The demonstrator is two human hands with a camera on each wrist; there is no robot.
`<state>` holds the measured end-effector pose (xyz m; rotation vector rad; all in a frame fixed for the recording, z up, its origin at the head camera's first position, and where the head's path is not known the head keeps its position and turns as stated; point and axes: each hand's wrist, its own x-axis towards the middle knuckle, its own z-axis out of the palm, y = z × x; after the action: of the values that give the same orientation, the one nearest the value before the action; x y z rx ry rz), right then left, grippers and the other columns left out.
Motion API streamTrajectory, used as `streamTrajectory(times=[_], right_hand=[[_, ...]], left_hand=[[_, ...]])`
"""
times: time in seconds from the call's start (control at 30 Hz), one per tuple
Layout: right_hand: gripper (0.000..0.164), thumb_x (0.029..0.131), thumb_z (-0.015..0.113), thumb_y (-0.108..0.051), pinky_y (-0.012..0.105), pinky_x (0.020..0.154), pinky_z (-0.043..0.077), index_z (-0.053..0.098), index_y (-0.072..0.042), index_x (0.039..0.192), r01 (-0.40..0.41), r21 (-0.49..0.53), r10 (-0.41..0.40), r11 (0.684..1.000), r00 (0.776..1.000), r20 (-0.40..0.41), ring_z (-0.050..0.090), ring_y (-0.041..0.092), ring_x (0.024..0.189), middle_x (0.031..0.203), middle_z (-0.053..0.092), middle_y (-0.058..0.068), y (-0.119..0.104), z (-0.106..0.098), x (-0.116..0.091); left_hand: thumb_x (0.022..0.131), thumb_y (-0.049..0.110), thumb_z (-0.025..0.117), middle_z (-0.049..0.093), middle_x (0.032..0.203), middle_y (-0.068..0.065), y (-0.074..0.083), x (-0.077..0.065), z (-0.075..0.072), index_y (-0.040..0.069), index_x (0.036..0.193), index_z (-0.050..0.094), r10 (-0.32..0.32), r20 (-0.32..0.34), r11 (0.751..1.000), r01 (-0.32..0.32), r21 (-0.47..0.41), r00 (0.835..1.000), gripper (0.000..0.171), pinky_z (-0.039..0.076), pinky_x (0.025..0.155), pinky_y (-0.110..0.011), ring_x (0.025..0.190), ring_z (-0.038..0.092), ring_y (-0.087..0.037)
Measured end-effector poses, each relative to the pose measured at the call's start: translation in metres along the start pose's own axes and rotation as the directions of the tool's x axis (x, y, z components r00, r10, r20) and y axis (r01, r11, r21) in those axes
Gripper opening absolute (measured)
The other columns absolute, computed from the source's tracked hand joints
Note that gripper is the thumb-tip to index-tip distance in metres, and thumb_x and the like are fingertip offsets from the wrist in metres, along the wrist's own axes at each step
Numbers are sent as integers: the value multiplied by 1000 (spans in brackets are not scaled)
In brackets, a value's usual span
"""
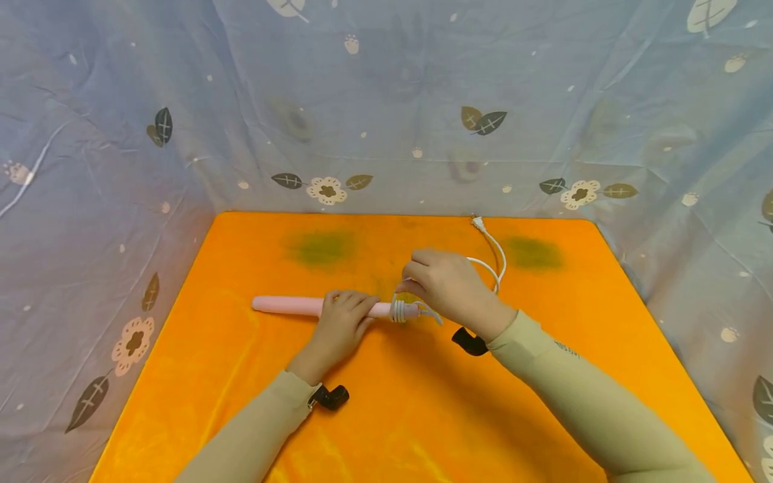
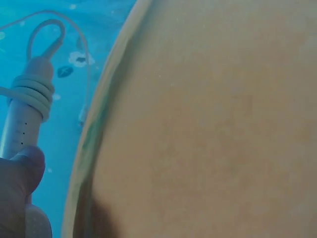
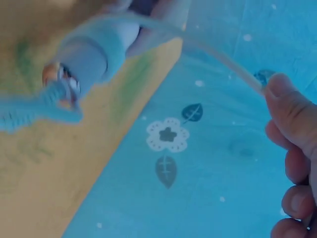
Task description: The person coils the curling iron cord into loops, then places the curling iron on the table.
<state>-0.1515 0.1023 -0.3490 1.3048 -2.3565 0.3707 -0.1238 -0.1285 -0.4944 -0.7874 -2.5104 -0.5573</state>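
A long pink hair iron (image 1: 286,305) lies level across the middle of the table, its rounded tip toward the left. My left hand (image 1: 341,322) grips it round the middle. Several turns of white power cord (image 1: 396,311) circle the handle's right end; in the left wrist view the coils (image 2: 32,94) sit above a row of small dots on the handle (image 2: 22,124). My right hand (image 1: 449,285) is just right of and above that end. Seen from the right wrist, the right hand (image 3: 294,129) pinches a taut stretch of cord (image 3: 218,57) between thumb and forefinger.
The cord's loose length (image 1: 501,251) runs behind the right hand to a white plug (image 1: 478,223) at the back edge. An orange cloth (image 1: 241,402) covers the table. Blue-grey patterned curtains (image 1: 386,100) hang behind and at both sides. Black wrist cameras (image 1: 332,397) are on both arms.
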Motion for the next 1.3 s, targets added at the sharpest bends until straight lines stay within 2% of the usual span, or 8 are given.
streamTrajectory(times=[0.13,0.27,0.43,0.57,0.87,1.03,1.17,1.3], right_hand=[[21,82,77,-30,23,55,44,67,-12,79,-39,14,39,999,999,11,50,10,61,74,51,-4,11,1,4],[19,83,76,-31,24,58,45,69,-13,83,-158,78,153,984,986,65,53,9,65,77,54,-5,22,1,4],[18,85,74,-33,27,64,49,70,-16,87,-312,145,290,939,944,155,59,9,73,82,57,-6,35,5,2],[18,86,72,-36,29,64,49,70,-18,86,-383,173,342,907,912,226,58,9,73,81,57,-7,44,15,2],[19,86,71,-41,30,64,47,74,-23,85,-481,173,397,860,842,366,56,9,72,81,61,-9,56,46,0],[22,88,70,-39,29,62,47,75,-18,85,-512,177,406,841,812,419,55,10,67,79,62,-8,56,63,-7],[21,92,66,-35,28,64,47,76,-17,86,-507,199,392,839,815,426,56,9,68,79,66,-8,50,77,-16],[12,93,64,-14,26,62,44,73,-11,86,-467,261,359,845,856,371,52,11,65,75,64,-3,37,88,-26]], left_hand=[[87,18,73,66,112,-4,0,-2,0,11,121,67,7,-17,1000,-8,-6,1000,35,34,91,-50,106,56,-25],[85,19,75,66,110,-3,0,-3,-2,12,119,67,30,-45,999,-30,-17,999,36,34,90,-49,105,56,-25],[85,21,75,65,111,-3,1,-6,-6,13,120,66,57,-62,997,-60,-41,996,37,33,90,-48,106,55,-24],[85,21,74,64,112,-2,3,-8,-8,14,122,66,69,-78,996,-73,-59,995,38,32,91,-48,106,55,-24],[82,17,76,65,112,-3,5,-10,-11,10,119,68,83,-118,990,-96,-104,989,39,33,91,-48,107,56,-25],[82,19,76,64,113,-3,3,-9,-12,10,122,66,81,-141,989,-98,-113,987,41,32,90,-48,106,56,-25],[86,22,73,64,114,-4,1,-6,-14,10,123,65,53,-158,988,-74,-133,986,40,31,88,-48,104,56,-27],[85,21,74,64,114,-5,-1,0,-18,12,123,65,7,-178,989,-34,-147,984,41,31,87,-49,104,56,-28]])
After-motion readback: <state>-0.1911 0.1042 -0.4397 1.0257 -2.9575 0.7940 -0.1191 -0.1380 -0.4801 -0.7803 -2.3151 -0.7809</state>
